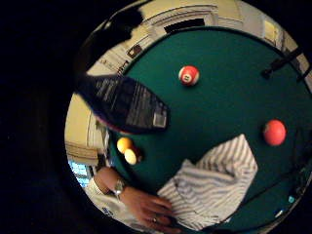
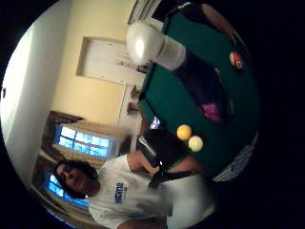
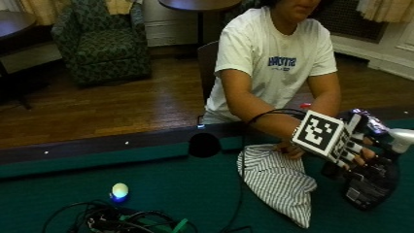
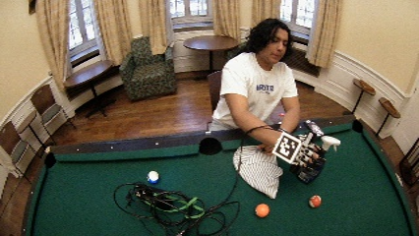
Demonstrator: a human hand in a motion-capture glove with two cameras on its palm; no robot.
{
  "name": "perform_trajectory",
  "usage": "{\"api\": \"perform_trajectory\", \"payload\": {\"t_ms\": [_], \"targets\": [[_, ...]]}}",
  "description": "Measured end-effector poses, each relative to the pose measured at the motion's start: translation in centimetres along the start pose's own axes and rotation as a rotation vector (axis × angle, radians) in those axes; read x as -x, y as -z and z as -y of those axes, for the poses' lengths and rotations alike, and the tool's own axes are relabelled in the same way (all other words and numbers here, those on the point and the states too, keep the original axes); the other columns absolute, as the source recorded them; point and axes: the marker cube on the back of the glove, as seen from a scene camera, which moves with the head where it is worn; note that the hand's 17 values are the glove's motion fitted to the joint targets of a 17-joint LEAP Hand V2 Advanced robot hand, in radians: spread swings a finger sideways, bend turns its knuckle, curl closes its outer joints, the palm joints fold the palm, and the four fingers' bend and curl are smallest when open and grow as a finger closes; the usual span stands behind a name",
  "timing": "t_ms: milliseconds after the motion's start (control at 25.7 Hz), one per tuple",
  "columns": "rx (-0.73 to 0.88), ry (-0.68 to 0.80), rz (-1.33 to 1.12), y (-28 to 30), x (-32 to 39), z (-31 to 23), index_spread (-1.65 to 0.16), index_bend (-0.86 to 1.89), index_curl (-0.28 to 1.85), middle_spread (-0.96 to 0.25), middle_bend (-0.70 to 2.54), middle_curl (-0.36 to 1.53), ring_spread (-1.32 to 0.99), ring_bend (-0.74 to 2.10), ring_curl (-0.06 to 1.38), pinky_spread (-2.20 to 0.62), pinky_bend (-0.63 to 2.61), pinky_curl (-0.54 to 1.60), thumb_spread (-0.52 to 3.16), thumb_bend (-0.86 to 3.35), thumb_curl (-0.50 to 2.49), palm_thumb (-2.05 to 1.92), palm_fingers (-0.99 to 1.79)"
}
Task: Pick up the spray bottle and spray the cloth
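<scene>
A person sits at a green table (image 3: 162, 179). The gloved right hand (image 3: 346, 145) is wrapped around a dark spray bottle (image 3: 372, 182) and holds it up off the table, just beside a striped cloth (image 3: 281, 182). The bare hand (image 1: 148, 207) rests on the cloth's edge. Some balls (image 4: 262, 210) lie nearby.

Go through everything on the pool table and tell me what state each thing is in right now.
Spray bottle: lifted, tilted, held in the gloved right hand.
Striped cloth: crumpled on the felt, bare hand resting on its edge.
Orange ball: lying on the felt.
Cables: tangled in a heap.
</scene>
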Motion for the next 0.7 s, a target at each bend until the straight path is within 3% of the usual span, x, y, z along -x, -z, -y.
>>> {"api": "perform_trajectory", "payload": {"t_ms": [350,701], "targets": [[0.170,0.142,-0.354,1.2,3.6,-6.7,-0.44,0.15,0.36,-0.14,0.20,0.37,-0.09,0.38,0.34,0.23,0.19,0.32,0.94,-0.04,0.44,0.43,0.39],[0.293,0.284,-0.495,2.1,8.2,-11.7,-0.46,0.16,0.35,-0.13,0.18,0.36,-0.08,0.36,0.33,0.24,0.18,0.31,0.97,-0.03,0.40,0.43,0.35]]}}
